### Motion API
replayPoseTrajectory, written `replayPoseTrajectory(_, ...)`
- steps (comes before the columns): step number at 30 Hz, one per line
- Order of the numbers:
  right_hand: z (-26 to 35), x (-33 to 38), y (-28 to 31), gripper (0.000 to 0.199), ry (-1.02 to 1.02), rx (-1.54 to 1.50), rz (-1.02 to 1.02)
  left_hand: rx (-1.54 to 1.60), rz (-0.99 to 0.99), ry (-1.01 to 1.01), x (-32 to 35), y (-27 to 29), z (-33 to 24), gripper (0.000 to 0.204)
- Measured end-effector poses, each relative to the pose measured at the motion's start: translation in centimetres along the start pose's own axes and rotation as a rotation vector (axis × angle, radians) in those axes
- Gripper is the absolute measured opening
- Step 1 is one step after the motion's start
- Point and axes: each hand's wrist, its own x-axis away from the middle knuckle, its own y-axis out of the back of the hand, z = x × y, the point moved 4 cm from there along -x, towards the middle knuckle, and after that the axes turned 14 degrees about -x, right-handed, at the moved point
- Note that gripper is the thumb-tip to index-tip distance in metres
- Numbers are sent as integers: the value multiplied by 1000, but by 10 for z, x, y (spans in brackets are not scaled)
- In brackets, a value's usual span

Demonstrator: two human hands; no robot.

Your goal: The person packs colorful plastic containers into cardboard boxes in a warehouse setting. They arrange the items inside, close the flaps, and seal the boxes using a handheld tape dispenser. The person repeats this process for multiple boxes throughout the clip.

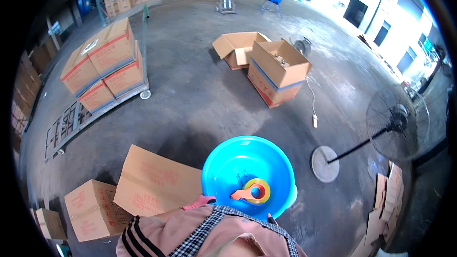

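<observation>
A round bright blue plastic basin [247, 154] is right in front of my body. Inside it lies an orange tape dispenser [242, 194] with a roll of yellowish tape [263, 199]. My left hand [199, 202], in a pink glove, is closed at the basin's near left rim. Of my right hand [271, 219], only a fingertip or thumb shows over the near right rim; the rest is hidden behind the basin and my clothing. What supports the basin underneath cannot be seen, though a whitish edge [293, 196] shows beside it on the right.
An open carton [273, 83] with small items and another open carton [232, 59] stand ahead. Stacked cartons [102, 62] ride a wheeled cart [76, 126] at left. A closed carton [88, 209] and one with a raised flap [157, 181] sit near left. A pedestal fan [325, 163] stands right, near flattened cardboard [381, 214].
</observation>
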Motion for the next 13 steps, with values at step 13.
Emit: replayPoseTrajectory(13, 194, -165, -184, 31, -245, 495, 169, 99, -304, 149, -42, 68, -82, 43)
